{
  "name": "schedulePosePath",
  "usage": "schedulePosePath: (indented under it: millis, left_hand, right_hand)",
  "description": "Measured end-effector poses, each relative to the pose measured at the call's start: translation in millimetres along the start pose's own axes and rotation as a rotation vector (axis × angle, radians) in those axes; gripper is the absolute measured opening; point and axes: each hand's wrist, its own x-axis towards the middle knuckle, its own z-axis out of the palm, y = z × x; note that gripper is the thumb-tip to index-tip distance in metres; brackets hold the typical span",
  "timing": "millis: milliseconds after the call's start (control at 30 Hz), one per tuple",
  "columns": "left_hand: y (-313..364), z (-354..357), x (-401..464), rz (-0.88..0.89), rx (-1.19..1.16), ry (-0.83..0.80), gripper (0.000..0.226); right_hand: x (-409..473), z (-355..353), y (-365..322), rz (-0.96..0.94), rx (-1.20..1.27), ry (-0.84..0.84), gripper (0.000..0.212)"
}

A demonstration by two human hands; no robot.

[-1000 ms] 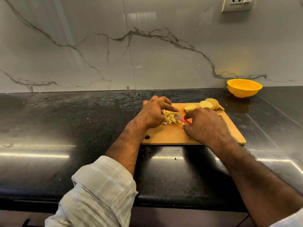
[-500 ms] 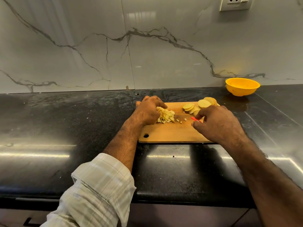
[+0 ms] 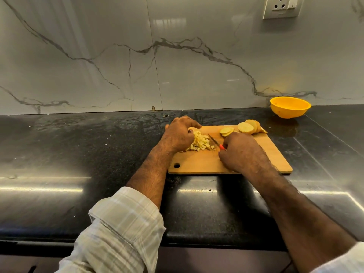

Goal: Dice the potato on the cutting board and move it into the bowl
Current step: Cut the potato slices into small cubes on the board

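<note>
A wooden cutting board (image 3: 199, 164) lies on the black counter. A heap of diced potato (image 3: 201, 143) sits at its far left, and my left hand (image 3: 178, 134) cups the heap's left side with curled fingers. My right hand (image 3: 241, 152) grips a red-handled knife (image 3: 216, 142) whose blade points toward the heap. Potato slices (image 3: 226, 131) and a larger uncut potato piece (image 3: 250, 127) rest at the board's far edge. The yellow bowl (image 3: 289, 107) stands apart at the back right, near the wall.
The black counter (image 3: 78, 154) stretches wide to the left of the board and in front of it. A marble wall runs along the back, with a power socket (image 3: 281, 6) at the top right. The counter's front edge is near my arms.
My right hand with the knife drew right, away from the heap, then came back toward it. My left hand stays curled against the diced pile.
</note>
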Motion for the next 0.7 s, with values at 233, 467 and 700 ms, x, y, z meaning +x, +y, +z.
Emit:
schedulePosePath:
  millis: [233, 467, 700]
  left_hand:
    - [0.6, 1.1, 1.6, 0.03, -0.015, 0.006, 0.034]
    - [-0.6, 6.6, -0.9, 0.038, -0.057, 0.041, 0.029]
    - [-1.1, 5.1, -0.2, 0.047, -0.057, 0.046, 0.027]
  right_hand:
    - [-14.8, -4.3, 21.4, 0.023, 0.068, 0.044, 0.028]
    - [-39.0, 12.5, 6.4, 0.028, 0.038, -0.006, 0.023]
    - [-37.1, -2.0, 10.2, 0.035, 0.059, 0.054, 0.03]
